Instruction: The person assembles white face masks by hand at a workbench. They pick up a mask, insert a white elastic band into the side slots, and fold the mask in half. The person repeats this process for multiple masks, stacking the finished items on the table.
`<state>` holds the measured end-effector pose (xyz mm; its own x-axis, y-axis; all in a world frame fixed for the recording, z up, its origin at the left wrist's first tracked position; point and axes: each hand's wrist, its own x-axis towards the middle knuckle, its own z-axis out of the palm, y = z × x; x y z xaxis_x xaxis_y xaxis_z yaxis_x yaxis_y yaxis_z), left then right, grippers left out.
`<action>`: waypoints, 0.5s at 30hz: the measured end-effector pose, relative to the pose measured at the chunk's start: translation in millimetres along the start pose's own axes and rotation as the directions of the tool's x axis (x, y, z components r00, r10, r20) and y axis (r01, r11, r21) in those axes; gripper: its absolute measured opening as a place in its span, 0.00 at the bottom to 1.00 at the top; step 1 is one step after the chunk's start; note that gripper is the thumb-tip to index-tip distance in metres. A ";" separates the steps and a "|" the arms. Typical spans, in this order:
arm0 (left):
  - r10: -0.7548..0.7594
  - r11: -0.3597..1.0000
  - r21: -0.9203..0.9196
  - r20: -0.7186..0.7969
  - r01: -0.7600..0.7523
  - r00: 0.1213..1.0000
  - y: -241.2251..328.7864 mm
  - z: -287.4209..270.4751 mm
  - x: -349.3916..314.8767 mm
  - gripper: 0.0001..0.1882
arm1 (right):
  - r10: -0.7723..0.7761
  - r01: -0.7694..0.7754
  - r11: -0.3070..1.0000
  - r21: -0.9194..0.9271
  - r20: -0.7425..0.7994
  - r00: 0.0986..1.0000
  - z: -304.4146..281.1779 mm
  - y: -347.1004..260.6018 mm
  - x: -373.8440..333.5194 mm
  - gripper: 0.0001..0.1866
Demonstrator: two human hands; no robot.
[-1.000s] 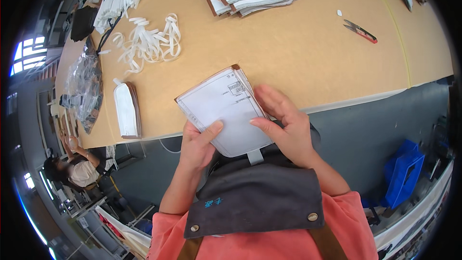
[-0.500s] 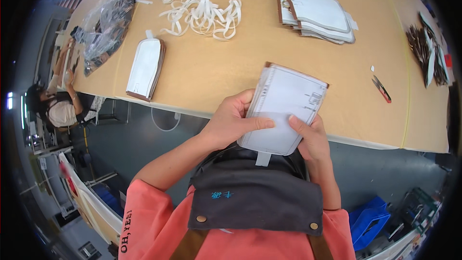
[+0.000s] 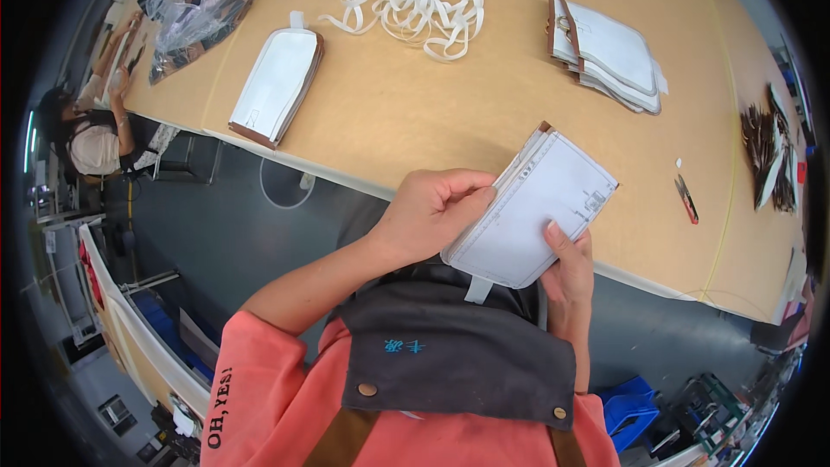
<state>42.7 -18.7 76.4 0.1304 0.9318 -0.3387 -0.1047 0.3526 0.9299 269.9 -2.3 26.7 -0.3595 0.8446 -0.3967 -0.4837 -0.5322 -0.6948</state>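
Just above my lap, I hold a small stack of white-backed panels with brown edges and a pale tab at the bottom. Its top leans to the right, and faint printed marks run along the face. My left hand pinches the stack's left edge between thumb and curled fingers. My right hand grips the lower right side, thumb on the front and fingers behind. A similar stack of panels lies on the table to the left, and another layered pile lies at the far right.
Coiled white tape lies at the back of the table. Red-handled thread snips lie on the right, near a bundle of brown strips. A clear plastic bag is at far left, with a seated co-worker beyond.
My left thumb has moved off the panel's face to its left edge, where the fingers now pinch. The stack has tilted further right, and the view has shifted.
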 end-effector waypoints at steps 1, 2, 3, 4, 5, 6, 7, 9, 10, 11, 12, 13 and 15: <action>-0.004 1.000 0.017 -0.006 0.004 1.000 0.7 -0.2 -0.2 0.15 | -0.003 0.003 1.000 -0.001 -0.003 1.000 0.4 1.1 0.2 0.29; 0.012 1.000 0.027 -0.030 -0.011 0.999 -1.3 0.2 -0.1 0.14 | -0.005 0.005 1.000 -0.003 -0.006 1.000 0.5 2.1 0.5 0.29; 0.028 0.999 0.037 -0.053 -0.026 0.998 -4.5 1.0 0.3 0.14 | -0.007 0.007 1.000 -0.002 0.003 1.000 0.4 2.9 1.1 0.29; 0.044 0.998 0.047 -0.077 -0.040 0.996 -7.2 1.1 0.3 0.13 | -0.009 0.009 1.000 -0.002 0.011 1.000 0.1 3.7 1.7 0.29; 0.070 0.991 0.125 -0.095 -0.058 0.993 -8.7 0.2 0.0 0.12 | -0.011 0.011 1.000 0.001 0.018 1.000 0.0 4.3 2.1 0.29; 0.097 0.977 0.202 -0.110 -0.073 0.989 -10.0 -0.6 -0.2 0.11 | -0.006 0.005 1.000 0.001 0.020 1.000 -0.4 4.8 2.2 0.29; 0.124 0.957 0.278 -0.123 -0.086 0.985 -10.9 -1.2 -0.6 0.10 | 0.000 0.000 1.000 0.002 0.021 1.000 -1.1 5.2 2.3 0.28; 0.186 0.899 0.422 -0.126 -0.117 0.975 -5.7 -1.8 -2.6 0.10 | -0.001 0.001 1.000 0.001 0.016 1.000 -0.2 5.8 2.6 0.28; 0.216 0.862 0.491 -0.123 -0.130 0.969 -4.0 -1.8 -3.2 0.10 | -0.005 0.005 1.000 -0.002 0.010 1.000 2.2 6.5 2.6 0.28; 0.295 0.816 0.549 -0.131 -0.178 0.946 -6.2 -1.3 -3.1 0.09 | -0.008 0.008 1.000 -0.005 0.005 1.000 4.4 7.4 2.5 0.27; 0.373 0.764 0.606 -0.133 -0.222 0.918 -10.3 -0.3 -2.4 0.08 | -0.014 0.014 1.000 -0.011 0.000 1.000 5.5 8.3 2.6 0.27; 0.448 0.705 0.660 -0.129 -0.260 0.885 -13.2 0.9 -2.0 0.07 | -0.021 0.021 1.000 -0.017 -0.006 1.000 6.4 9.1 2.9 0.27; 0.521 0.641 0.711 -0.127 -0.289 0.844 -16.0 2.4 -1.6 0.06 | -0.027 0.027 0.999 -0.020 -0.012 1.000 7.3 11.0 3.7 0.27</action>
<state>46.6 -26.0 62.4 -0.0699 0.9811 0.1805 0.5959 -0.1040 0.7963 257.4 -5.4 22.0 -0.3371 0.8592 -0.3849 -0.4771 -0.5084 -0.7169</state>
